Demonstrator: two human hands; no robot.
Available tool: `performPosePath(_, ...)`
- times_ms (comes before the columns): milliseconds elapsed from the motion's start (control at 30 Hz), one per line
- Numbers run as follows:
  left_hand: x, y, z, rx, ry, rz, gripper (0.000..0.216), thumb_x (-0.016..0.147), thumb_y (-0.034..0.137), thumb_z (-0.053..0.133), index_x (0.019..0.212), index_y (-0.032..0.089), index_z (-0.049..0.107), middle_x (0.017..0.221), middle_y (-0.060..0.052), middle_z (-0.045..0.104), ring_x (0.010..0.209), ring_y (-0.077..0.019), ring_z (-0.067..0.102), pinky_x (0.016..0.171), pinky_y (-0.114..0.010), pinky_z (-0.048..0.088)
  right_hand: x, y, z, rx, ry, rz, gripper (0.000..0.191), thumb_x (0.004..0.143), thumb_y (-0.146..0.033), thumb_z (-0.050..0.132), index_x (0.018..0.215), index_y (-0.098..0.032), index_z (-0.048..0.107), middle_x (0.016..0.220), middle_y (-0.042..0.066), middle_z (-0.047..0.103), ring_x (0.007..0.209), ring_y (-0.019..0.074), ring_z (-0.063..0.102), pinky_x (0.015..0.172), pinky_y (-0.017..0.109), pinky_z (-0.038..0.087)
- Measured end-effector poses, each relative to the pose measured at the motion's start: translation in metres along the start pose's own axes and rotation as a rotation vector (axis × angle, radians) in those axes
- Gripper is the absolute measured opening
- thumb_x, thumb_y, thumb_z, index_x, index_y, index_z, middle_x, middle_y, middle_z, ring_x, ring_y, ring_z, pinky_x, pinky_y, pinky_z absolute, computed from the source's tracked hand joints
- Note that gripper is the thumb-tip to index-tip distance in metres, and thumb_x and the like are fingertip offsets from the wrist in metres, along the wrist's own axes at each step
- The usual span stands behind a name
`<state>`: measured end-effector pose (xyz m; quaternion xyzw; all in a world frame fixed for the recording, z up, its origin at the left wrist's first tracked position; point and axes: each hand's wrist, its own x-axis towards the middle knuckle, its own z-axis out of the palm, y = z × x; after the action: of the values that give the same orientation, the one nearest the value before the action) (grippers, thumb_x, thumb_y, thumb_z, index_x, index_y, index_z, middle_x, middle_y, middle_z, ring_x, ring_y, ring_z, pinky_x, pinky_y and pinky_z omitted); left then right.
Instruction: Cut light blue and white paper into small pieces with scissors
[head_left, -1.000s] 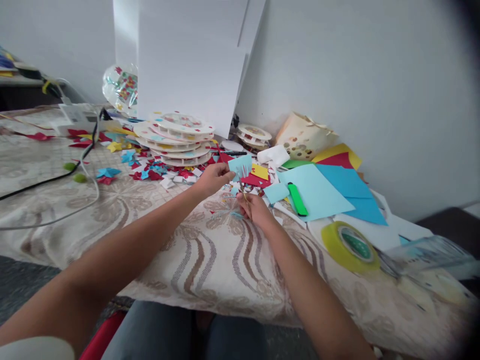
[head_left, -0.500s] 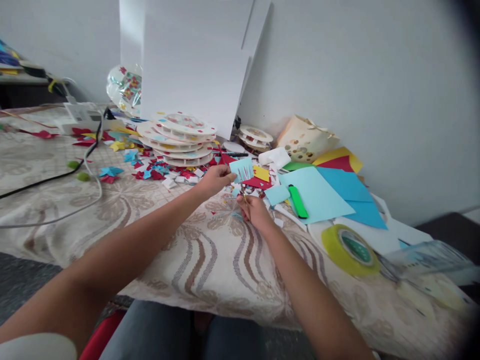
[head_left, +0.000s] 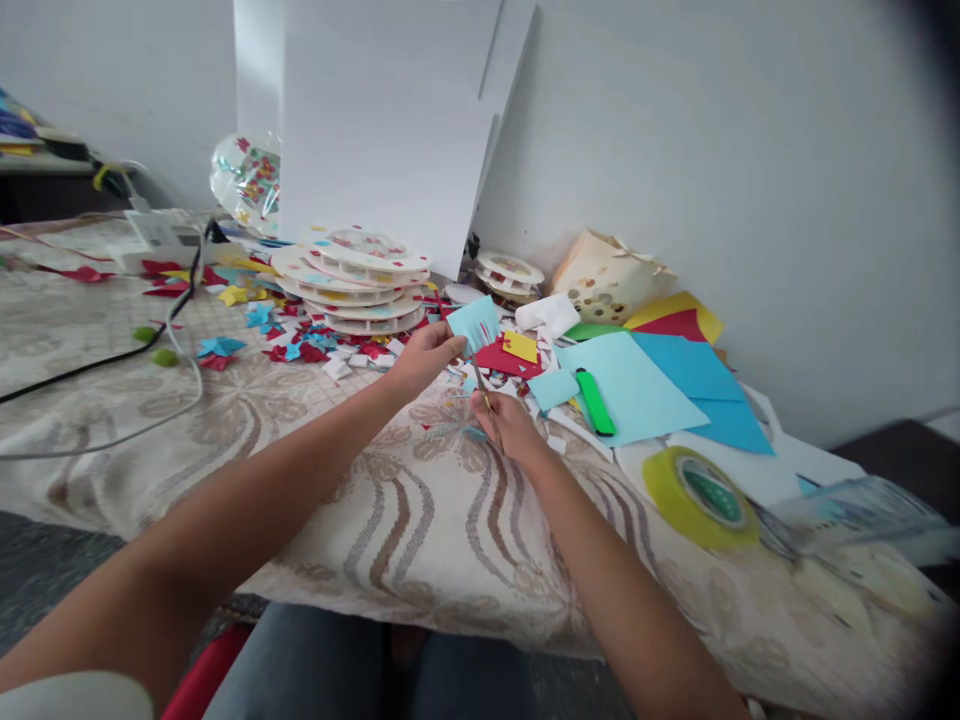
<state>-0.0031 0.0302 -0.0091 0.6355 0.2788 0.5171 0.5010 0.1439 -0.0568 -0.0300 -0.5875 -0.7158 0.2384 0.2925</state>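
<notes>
Moved: my left hand (head_left: 426, 355) now holds the blue paper piece (head_left: 472, 325) a bit higher and further left than half a second ago.
Left hand: pinching the blue paper piece by its near edge, above the table, just right of the plate stack (head_left: 352, 280).
Right hand: my right hand (head_left: 508, 420) is closed around a thin tool (head_left: 487, 405), maybe small scissors, too small to tell; its tip is just under the paper.
Progress: I judge a few slits are cut; much of the edge looks uncut.
Nearby: green marker (head_left: 595, 400) and tape roll (head_left: 701, 495), further right.
</notes>
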Motion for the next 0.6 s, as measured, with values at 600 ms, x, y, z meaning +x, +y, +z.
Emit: performPosePath(600, -0.005, -0.001, 0.002, 0.099, -0.063, 0.039, 0.012, 0.07, 0.024, 0.053, 0.068, 0.013, 0.049, 0.062, 0.002, 0.049, 0.058, -0.0083, 0.047, 0.057, -0.023, 0.038, 0.004, 0.011, 0.004, 0.01, 0.037, 0.028, 0.056, 0.08, -0.067, 0.025, 0.053, -0.019, 0.032, 0.045, -0.004, 0.034, 0.044, 0.0087, 0.035, 0.045, 0.022, 0.023)
